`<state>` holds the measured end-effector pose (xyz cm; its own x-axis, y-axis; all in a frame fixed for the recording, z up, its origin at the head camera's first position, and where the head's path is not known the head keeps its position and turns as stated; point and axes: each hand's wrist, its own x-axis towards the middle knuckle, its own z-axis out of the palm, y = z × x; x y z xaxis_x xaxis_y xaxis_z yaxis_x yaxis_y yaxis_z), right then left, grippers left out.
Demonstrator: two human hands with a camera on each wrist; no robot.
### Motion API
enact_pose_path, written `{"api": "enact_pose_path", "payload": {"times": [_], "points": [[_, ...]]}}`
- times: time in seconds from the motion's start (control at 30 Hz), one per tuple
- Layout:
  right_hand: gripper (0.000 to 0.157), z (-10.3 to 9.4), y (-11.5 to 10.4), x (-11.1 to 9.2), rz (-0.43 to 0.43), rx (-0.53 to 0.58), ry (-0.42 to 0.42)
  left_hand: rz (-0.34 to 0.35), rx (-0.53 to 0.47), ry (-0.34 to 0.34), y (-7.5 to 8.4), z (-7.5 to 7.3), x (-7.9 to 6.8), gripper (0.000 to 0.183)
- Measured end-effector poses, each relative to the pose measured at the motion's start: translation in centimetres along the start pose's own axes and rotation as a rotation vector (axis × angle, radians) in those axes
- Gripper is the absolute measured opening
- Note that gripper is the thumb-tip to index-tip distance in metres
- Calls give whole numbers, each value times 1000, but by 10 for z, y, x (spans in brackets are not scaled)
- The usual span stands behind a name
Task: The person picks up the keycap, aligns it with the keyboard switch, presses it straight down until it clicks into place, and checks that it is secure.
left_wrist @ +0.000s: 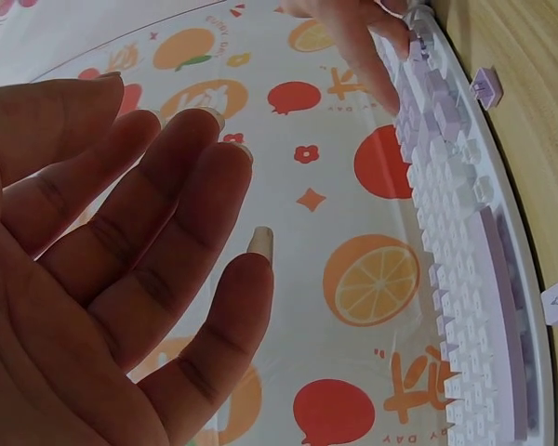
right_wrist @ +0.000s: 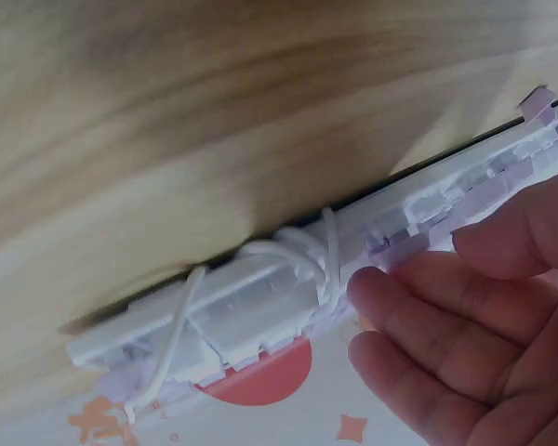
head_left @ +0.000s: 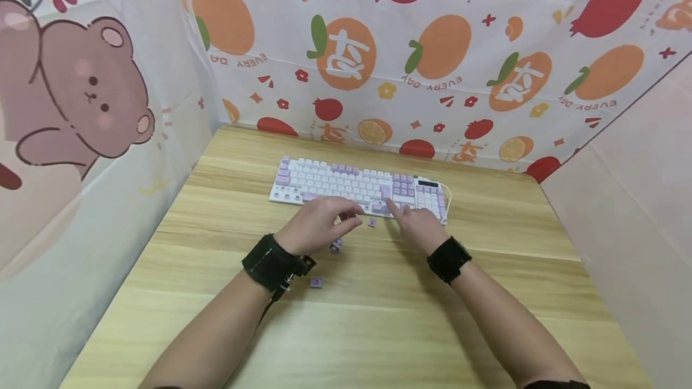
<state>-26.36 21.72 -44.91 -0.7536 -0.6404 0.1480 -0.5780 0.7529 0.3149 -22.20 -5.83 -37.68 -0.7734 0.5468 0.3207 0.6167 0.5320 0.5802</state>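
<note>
A white and lilac keyboard (head_left: 330, 181) lies at the back of the table. In the head view, my right hand (head_left: 423, 228) has its index finger stretched onto the lilac keys right of the main block; the right wrist view shows its other fingers (right_wrist: 428, 344) loosely bent. My left hand (head_left: 322, 221) hovers by the keyboard's front edge; its fingers (left_wrist: 181, 200) are relaxed with nothing between them. A loose lilac keycap (head_left: 372, 222) sits just in front of the keyboard. Some spots in the bottom-left rows show bare switches.
More lilac keycaps (head_left: 336, 245) lie beside the left wrist, with another keycap (head_left: 316, 282) nearer the front. A white cable (head_left: 448, 200) loops around the keyboard's right end. Behind the wooden table (head_left: 378, 329) hangs a fruit-print curtain (head_left: 389, 53).
</note>
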Motion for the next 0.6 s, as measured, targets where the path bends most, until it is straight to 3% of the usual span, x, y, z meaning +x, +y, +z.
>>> {"api": "enact_pose_path", "payload": {"times": [0.1,0.17,0.23,0.33,0.43,0.6], "points": [[62,-1,-1,3,-29,-25,8,-9,-11,-10,-2,-1,0,15],[61,-2,1,3,-29,16,-28,-7,-21,-15,-3,0,-1,15],[62,-5,5,2,23,131,-91,-2,-34,-13,-3,0,-1,16],[62,-6,16,-2,171,358,-149,-6,-46,0,-3,-1,-2,15],[58,-5,24,-6,284,528,-113,-16,-42,11,-3,-4,-3,15],[46,-3,17,-7,325,599,29,-3,-29,14,-1,-7,-2,18]]}}
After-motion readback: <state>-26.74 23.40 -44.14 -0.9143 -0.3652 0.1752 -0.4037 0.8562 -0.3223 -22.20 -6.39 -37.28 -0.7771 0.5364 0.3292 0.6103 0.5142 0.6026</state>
